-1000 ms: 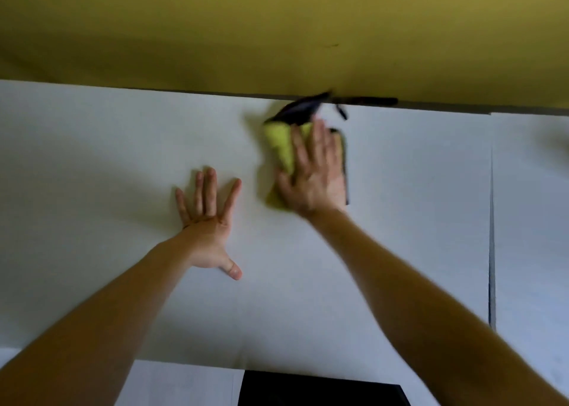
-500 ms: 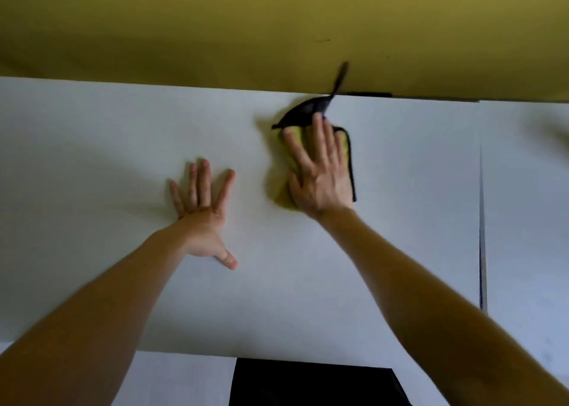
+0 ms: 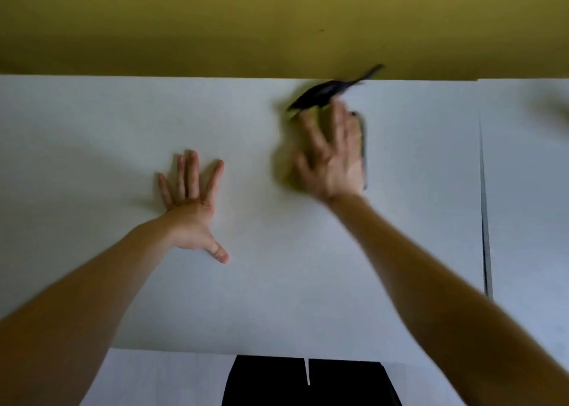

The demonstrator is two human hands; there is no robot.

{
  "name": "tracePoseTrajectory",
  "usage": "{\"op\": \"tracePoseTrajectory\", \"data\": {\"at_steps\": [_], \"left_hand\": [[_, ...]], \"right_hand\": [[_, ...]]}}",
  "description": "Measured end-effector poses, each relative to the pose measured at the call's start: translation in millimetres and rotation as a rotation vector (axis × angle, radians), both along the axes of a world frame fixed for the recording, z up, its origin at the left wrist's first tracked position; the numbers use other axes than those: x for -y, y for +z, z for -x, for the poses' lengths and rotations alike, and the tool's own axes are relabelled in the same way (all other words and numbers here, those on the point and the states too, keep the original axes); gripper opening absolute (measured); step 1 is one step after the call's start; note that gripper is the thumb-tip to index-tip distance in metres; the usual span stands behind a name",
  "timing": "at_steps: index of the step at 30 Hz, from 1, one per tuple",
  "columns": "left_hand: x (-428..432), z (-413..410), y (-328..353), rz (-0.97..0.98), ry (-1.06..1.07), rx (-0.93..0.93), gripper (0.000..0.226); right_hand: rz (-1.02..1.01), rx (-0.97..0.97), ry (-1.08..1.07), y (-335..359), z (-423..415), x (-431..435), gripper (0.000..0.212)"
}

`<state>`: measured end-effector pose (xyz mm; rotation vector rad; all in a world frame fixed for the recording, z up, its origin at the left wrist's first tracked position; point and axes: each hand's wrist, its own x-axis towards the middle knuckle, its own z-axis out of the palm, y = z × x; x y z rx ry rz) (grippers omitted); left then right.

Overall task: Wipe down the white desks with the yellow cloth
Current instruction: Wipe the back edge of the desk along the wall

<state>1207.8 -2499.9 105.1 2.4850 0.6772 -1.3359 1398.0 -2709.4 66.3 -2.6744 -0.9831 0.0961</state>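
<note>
Okay, right hand (image 3: 331, 162) is pressing flat on the yellow cloth (image 3: 287, 174), upper middle of the frame. Its fingers are spreading straight, so the grip is wide and pinching nothing. The hand and cloth are showing heavy blur. The cloth is lying on the white table (image 3: 92, 128), with its dark border (image 3: 323, 93) poking out above the fingertips and its tip reaching the table's far edge at the yellow wall (image 3: 277, 20).

Left hand (image 3: 191, 208) is resting palm down on the table, left of centre, fingers fanning out, thumb pointing lower right. Its grip is wide, holding nothing, and it is sitting apart from the cloth.

Bare table is stretching away at frame left. At frame right a dark seam (image 3: 484, 205) is separating it from a second table (image 3: 523, 190). A black shape (image 3: 277, 381) is showing below the near edge, bottom centre.
</note>
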Motion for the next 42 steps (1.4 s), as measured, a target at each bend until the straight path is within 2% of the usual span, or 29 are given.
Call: {"op": "tracePoseTrajectory", "data": {"at_steps": [3,5,7,11,13,15,17,20,21,23,26,28,30,32,35,37,39,41,42], "left_hand": [[0,0,0,-0.024,-0.013,-0.013,0.193],[-1,2,-1,-0.031,-0.030,-0.005,0.193],[-2,0,-3,-0.015,-0.014,0.023,0.195],[-1,3,-7,-0.023,-0.021,0.067,0.195],[-3,6,-9,-0.022,-0.037,0.108,0.193],[-2,14,-10,-0.002,-0.016,0.237,0.191],[3,35,-14,-0.010,0.031,0.477,0.175],[30,104,-24,-0.148,-0.033,0.920,0.108],[43,128,-29,-0.183,-0.077,0.992,0.085],[59,165,-36,-0.210,-0.152,1.037,0.060],[59,193,-48,-0.289,-0.117,1.072,0.049],[55,201,-57,-0.313,-0.081,1.091,0.048],[57,205,-65,-0.313,-0.068,1.128,0.049],[58,203,-66,-0.324,-0.048,1.167,0.048],[60,204,-66,-0.335,-0.034,1.195,0.046],[59,203,-67,-0.335,-0.035,1.207,0.046],[58,204,-68,-0.325,-0.032,1.213,0.045],[59,204,-69,-0.323,-0.020,1.214,0.045],[59,204,-69,-0.324,-0.016,1.212,0.045]], "right_hand": [[0.000,-0.055,0.361,1,84,-21,0.066],[-0.032,-0.030,0.456,-4,70,-11,0.064],[-0.037,0.026,0.347,-10,22,12,0.067],[-0.026,0.036,-0.101,-5,-38,42,0.067],[-0.028,0.034,-0.161,-5,-11,26,0.070],[-0.027,0.018,-0.083,-4,50,8,0.073],[-0.032,-0.011,0.125,-5,113,-3,0.073],[-0.001,0.017,0.368,-6,132,7,0.069],[0.000,0.045,0.362,-7,118,15,0.069],[0.000,0.072,0.201,-5,86,32,0.069],[0.012,0.013,-0.127,2,74,43,0.074],[-0.015,0.002,-0.198,3,108,27,0.078],[-0.021,-0.003,-0.073,3,170,10,0.079],[0.004,-0.001,0.163,1,227,-1,0.076],[0.014,0.015,0.364,-1,219,14,0.074],[0.048,0.061,0.272,-5,172,42,0.077],[0.065,0.046,0.035,-4,133,73,0.080],[0.050,0.044,-0.190,-2,128,77,0.082],[0.033,0.052,-0.232,-4,140,68,0.082]]}}
